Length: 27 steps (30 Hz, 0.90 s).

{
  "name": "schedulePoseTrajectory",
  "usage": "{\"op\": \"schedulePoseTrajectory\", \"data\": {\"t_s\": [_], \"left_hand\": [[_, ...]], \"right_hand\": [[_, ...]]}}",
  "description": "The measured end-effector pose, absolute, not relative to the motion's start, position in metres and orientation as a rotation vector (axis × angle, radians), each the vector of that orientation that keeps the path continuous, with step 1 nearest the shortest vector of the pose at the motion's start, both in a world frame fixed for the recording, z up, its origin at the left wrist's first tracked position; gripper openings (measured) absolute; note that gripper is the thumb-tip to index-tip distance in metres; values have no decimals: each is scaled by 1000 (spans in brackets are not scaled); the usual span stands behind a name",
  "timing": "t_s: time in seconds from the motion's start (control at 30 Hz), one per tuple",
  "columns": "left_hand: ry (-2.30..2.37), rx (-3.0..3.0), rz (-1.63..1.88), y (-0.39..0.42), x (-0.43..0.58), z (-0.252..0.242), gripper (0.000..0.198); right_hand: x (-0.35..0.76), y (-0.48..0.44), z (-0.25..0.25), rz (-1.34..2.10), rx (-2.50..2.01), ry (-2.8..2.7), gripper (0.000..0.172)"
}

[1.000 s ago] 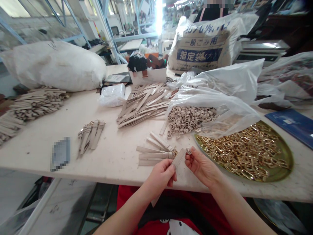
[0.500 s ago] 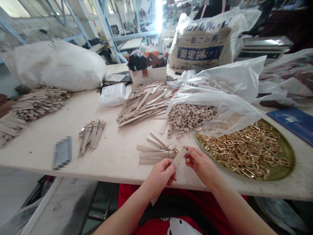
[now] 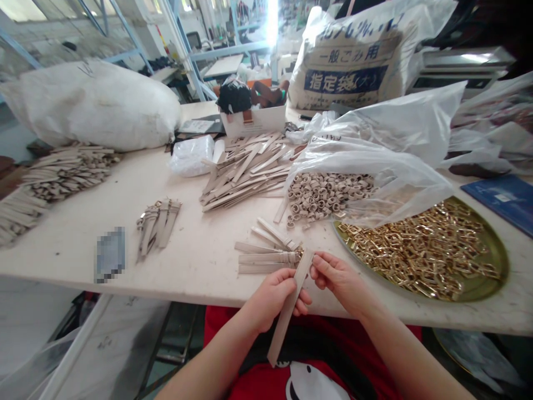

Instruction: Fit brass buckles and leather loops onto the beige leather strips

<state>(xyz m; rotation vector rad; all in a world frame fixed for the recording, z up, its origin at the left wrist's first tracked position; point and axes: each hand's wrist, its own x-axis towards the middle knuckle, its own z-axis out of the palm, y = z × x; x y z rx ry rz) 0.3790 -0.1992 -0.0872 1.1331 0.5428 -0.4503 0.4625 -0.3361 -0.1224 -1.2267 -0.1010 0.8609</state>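
My left hand [image 3: 277,294] is closed around a flat beige strap [image 3: 287,308], thumb on top. The strap slants from its upper end near my right fingertips down to its lower end in front of my body. My right hand [image 3: 333,275] pinches at that upper end; the small beige loop seen in its fingertips earlier is now mostly hidden by the strap and fingers. Just beyond my hands lie several beige straps with loops and gold buckles [image 3: 266,258]. A heap of beige loops [image 3: 325,194] spills from a clear plastic bag [image 3: 375,158] farther back.
At the right, a round tray [image 3: 502,272] holds many gold buckles [image 3: 420,253]. Loose straps [image 3: 245,172] are piled mid-table, and a bundle of straps [image 3: 158,225] lies left of my hands. More straps [image 3: 70,172] and a big white sack [image 3: 91,105] occupy the far left.
The right hand has brought the small loop against the strap's upper end. The strap has turned steeper, and more of its lower part shows below my left hand.
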Motion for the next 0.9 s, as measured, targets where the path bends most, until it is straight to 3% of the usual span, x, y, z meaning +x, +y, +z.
{"op": "schedulePoseTrajectory", "data": {"t_s": [0.27,0.47,0.9], "left_hand": [[472,661,40,-171,396,-66,34],[455,627,374,-171,406,-64,23],[452,694,569,-181,412,-62,15]], "right_hand": [[457,-337,-124,954,-848,145,27],[447,-328,-124,977,-718,249,30],[436,-315,-120,865,-841,283,30]]}}
